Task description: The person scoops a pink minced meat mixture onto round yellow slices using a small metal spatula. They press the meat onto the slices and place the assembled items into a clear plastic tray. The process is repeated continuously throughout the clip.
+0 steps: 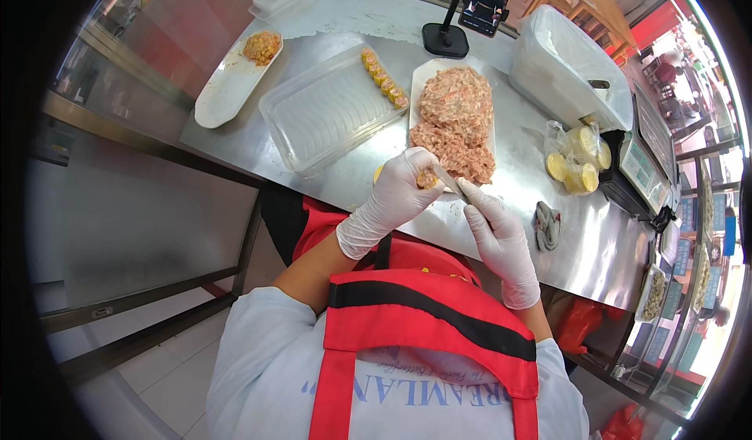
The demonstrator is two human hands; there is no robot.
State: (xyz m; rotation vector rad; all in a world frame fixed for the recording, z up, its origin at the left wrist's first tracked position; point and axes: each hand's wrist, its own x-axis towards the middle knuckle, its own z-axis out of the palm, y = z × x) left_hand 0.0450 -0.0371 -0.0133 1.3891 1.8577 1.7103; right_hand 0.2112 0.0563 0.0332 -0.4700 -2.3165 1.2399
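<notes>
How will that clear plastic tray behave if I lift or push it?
The clear plastic tray is probably light and somewhat flexible, given its thin-looking walls. It may tip toward its right side, since the yellow-wrapped dumplings line that edge. Pushed, it would likely slide on the smooth metal counter.

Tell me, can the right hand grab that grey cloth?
Probably yes: the grey cloth lies near the right hand, with nothing standing between them. That hand might need to put down the flat tool first.
</notes>
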